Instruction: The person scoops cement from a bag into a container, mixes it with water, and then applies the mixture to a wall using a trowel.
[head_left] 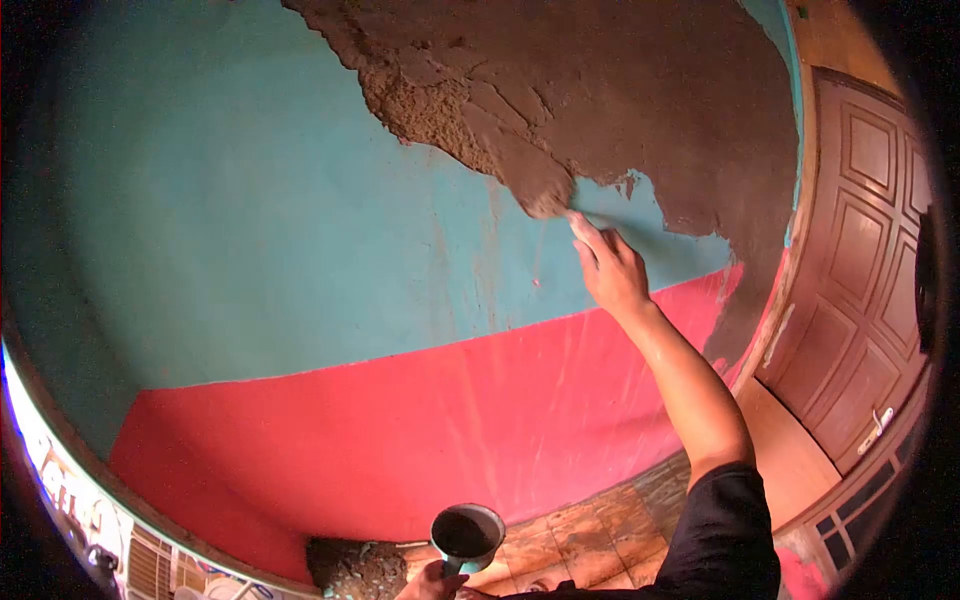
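My right hand (612, 265) is raised to the wall, its fingers wrapped around the handle of a trowel (550, 203). The trowel's blade lies against the lower edge of the wet brown mortar (660, 90), partly smeared with it. Low in the view, my left hand (435, 582) grips the short handle of a round metal scoop (468, 532). Its inside looks dark; whether mortar is in it I cannot make out. Rough, unsmoothed mortar (425, 105) runs along the left border of the coated area.
The bare wall is teal (270, 220) above and pink (400, 450) below. A brown panelled door (860, 250) stands at the right. Down on the tiled floor (590, 530), a pile of rubble (355, 567) lies at the wall's foot. Household items (90, 510) show at lower left.
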